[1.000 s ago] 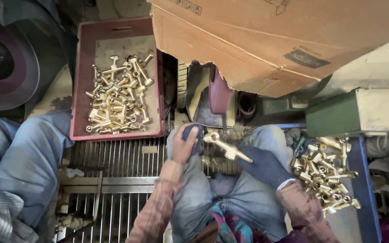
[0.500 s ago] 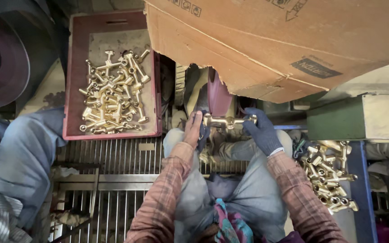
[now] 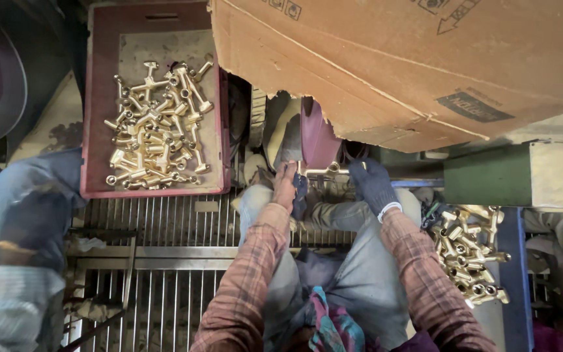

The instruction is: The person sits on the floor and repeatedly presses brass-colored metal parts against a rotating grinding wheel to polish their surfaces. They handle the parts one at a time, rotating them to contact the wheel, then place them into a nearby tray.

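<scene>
1. The left hand (image 3: pixel 286 186) is bare, and its grip is clamped on one end of a shiny gold metal tap part (image 3: pixel 324 172).
2. The right hand (image 3: pixel 371 184) wears a dark blue glove, and its grip is clamped on the other end of the same tap part.
3. The tap part lies sideways between the two hands, right against the dark red round wheel (image 3: pixel 315 138).
4. The wheel sits just under the edge of the big brown cardboard box (image 3: pixel 412 58).
5. To the left of the wheel is a dark red plastic crate (image 3: pixel 99 111) holding a pile of gold tap parts (image 3: pixel 154 133).
6. To the right of the wheel, and lower down, is another heap of gold tap parts (image 3: pixel 470 251) in a blue tray (image 3: pixel 515 274).
7. Below the wheel are the person's grey trousers, over a floor of grey metal bars (image 3: pixel 164 225).
8. Far to the left of the wheel sits another person in blue clothes (image 3: pixel 21 215).
</scene>
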